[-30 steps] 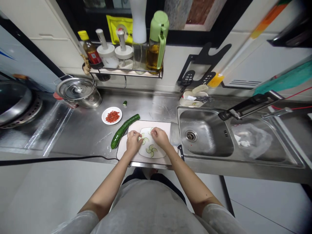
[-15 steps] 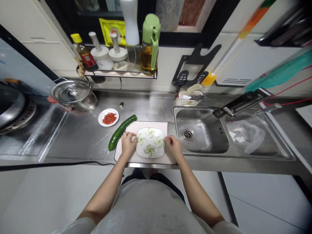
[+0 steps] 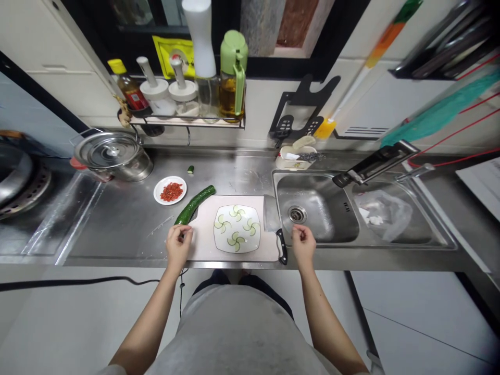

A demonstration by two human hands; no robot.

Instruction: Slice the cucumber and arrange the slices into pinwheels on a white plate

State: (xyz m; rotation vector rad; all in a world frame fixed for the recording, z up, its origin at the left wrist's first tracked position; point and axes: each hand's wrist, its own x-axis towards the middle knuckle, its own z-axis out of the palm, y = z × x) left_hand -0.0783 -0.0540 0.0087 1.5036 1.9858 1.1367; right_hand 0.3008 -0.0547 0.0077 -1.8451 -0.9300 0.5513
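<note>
A squarish white plate (image 3: 237, 245) stands on the pale cutting board (image 3: 203, 250). On it, thin cucumber slices (image 3: 250, 226) are laid out in several pinwheel shapes. My left hand (image 3: 178, 246) is at the board's left edge with thumb and fingertips curled together, nothing seen in them. It covers the lower end of a long green cucumber (image 3: 195, 204). To the right of the board, my right hand (image 3: 303, 245) hangs over the sink's front rim, fingers likewise drawn together with nothing visible in them. Close beside it lies a cleaver (image 3: 282, 247), black handle toward me, blade along the board's right edge.
A small white dish (image 3: 157, 194) of chopped red pieces and a cucumber end (image 3: 190, 169) are behind the cucumber. A lidded steel pot (image 3: 136, 165) stands at the back left. The double sink (image 3: 318, 208) is on the right, below a bottle rack (image 3: 187, 122).
Both hands have come away from the plate's sides and moved apart, left hand leftward, right hand rightward. The cleaver's handle now shows. The plate stays on the board.
</note>
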